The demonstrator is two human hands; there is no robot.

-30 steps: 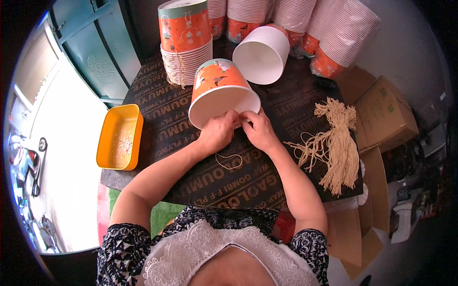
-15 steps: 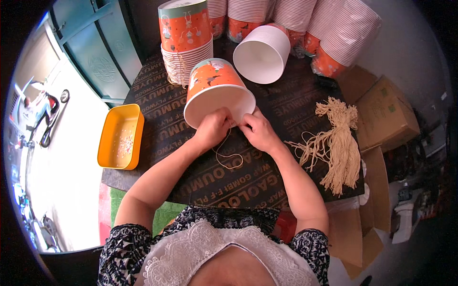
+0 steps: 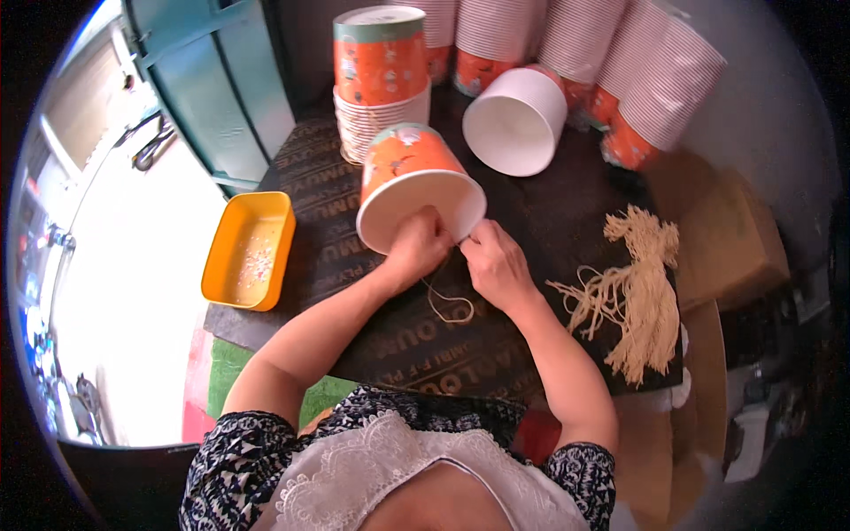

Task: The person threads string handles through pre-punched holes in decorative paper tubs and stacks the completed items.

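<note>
A paper bucket [image 3: 409, 159], orange with a green band and a white inside, lies tilted with its mouth toward me. My left hand [image 3: 420, 244] reaches into the mouth, fingers closed near the lower rim. A thin beige cord [image 3: 452, 316] hangs in a loop below that hand, seemingly from its fingers. At the rim's lower right edge, my right hand [image 3: 498, 264] is closed in a pinch. Its fingertips touch the rim, and whether cord is also between them is hidden.
A yellow tub [image 3: 280, 265] with small bits inside stands left. A bundle of beige cords [image 3: 651, 310] lies right. Behind are a bucket stack [image 3: 381, 71], a white-mouthed bucket [image 3: 513, 124] on its side and several wrapped stacks [image 3: 575, 35]. Cardboard boxes [image 3: 735, 239] flank the dark table [image 3: 354, 341].
The whole view has shifted, with the table's things now further right. My right hand has drawn back slightly from the rim. My left hand stays inside the bucket's mouth.
</note>
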